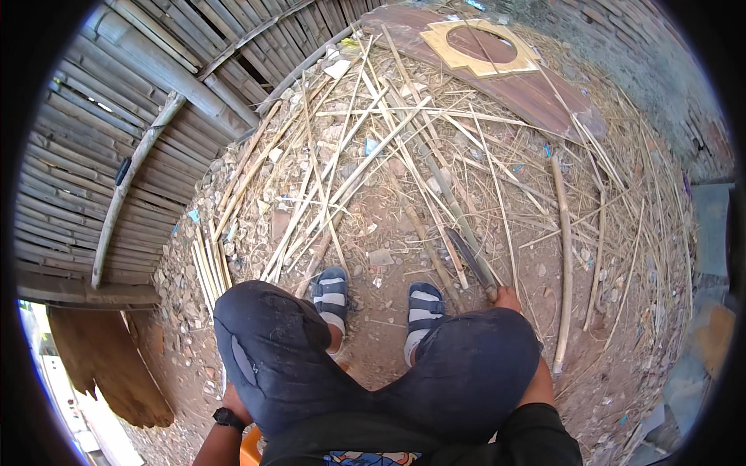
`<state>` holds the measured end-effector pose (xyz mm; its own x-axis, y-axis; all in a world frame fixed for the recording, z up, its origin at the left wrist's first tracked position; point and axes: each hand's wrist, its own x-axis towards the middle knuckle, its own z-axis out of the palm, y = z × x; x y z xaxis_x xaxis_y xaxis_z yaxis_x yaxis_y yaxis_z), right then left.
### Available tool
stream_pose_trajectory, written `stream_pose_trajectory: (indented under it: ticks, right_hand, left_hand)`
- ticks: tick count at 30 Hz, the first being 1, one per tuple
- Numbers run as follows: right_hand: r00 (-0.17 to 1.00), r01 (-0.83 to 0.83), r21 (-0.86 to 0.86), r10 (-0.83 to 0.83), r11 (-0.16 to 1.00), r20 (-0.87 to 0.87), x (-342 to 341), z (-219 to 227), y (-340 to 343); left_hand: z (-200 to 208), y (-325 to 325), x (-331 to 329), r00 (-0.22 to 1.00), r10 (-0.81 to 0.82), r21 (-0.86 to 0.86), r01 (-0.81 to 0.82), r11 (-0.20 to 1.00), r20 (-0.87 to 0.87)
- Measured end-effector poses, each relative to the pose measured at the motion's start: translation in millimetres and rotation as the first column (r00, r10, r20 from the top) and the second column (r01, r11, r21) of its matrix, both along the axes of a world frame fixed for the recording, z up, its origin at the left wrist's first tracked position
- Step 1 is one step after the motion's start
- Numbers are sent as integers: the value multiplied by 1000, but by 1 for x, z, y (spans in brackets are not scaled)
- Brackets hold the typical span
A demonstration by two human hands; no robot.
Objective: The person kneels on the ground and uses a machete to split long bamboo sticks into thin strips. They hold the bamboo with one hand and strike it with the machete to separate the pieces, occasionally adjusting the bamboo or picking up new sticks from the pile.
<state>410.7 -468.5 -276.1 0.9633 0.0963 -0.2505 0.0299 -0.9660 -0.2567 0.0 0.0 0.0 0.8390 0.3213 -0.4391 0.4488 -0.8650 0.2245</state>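
Observation:
My right hand [508,298] is beside my right knee, its fingers closed at the lower end of a machete [464,250] with a dark, curved blade. The blade lies along a greenish bamboo pole [448,196], whose near end reaches the same spot; my knee hides part of the grip. My left hand [235,404] is low beside my left thigh, below it a wrist with a black watch. The thigh covers its fingers, so what they hold does not show. Just ahead of that hand, several pale bamboo strips [208,268] lean together next to my left knee.
Bamboo strips [342,167] lie crisscrossed over the stony ground. A thicker pole [562,264] rests to the right. At the back is a brown board [404,35] bearing a yellowish panel [439,39] with a round hole. A bamboo wall [101,179] stands left, a brick wall [645,54] far right.

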Motion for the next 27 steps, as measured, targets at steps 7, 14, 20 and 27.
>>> stream_pose_trajectory:
  ticks: [7,14,20,27]
  right_hand:
    - [1000,-30,68,31,997,-7,-7,34,4]
    - [984,67,279,-16,958,-180,11,35,-34]
    - [938,259,554,-69,791,-341,29,128,-56]
    - [902,384,791,-8,477,-432,35,277,-26]
  left_hand:
    - [5,-1,7,999,52,-34,-52,998,3]
    - [-31,16,-11,994,97,-80,-93,993,56]
    - [11,7,21,974,225,-160,-226,961,-27]
    - [-11,17,14,964,3,170,-50,984,267]
